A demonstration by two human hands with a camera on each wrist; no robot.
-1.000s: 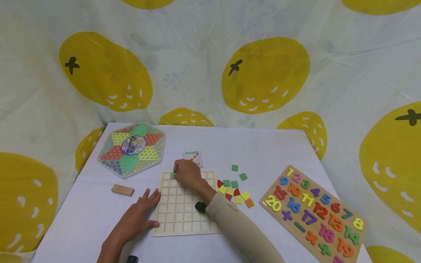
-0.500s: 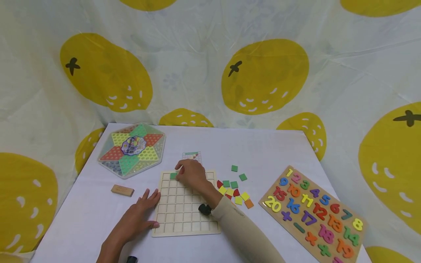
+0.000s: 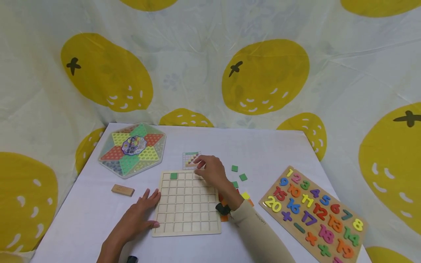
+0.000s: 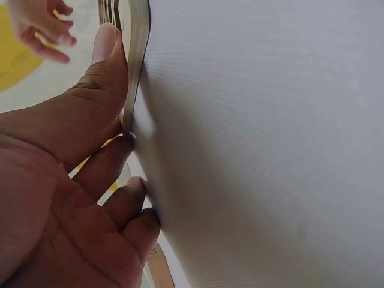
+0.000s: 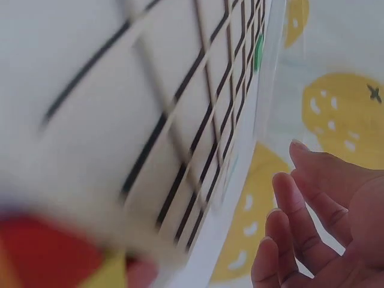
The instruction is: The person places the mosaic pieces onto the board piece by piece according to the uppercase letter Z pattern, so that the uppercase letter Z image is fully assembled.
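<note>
A pale wooden grid board point(image 3: 186, 209) lies flat on the white table, with a single green square tile point(image 3: 173, 176) in its far row. My left hand point(image 3: 139, 212) rests along the board's left side, thumb on the near-left corner and the other fingers spread. In the left wrist view the thumb point(image 4: 103, 48) touches the board's rim. My right hand point(image 3: 212, 171) hovers over the board's far-right part, fingers loosely bent with nothing between them. The right wrist view shows that hand point(image 5: 336, 222) apart from the grid.
A small pattern card point(image 3: 188, 160) lies beyond the board. Green tiles point(image 3: 243, 177) and red, yellow and orange pieces lie right of it, partly behind my right arm. A number puzzle point(image 3: 312, 215), a hexagonal star game point(image 3: 131, 150) and a wooden block point(image 3: 123, 190) stand around.
My right hand has let go of the green tile in the far row and moved right across the board, uncovering the tile and more of the card. My left hand has stayed in place.
</note>
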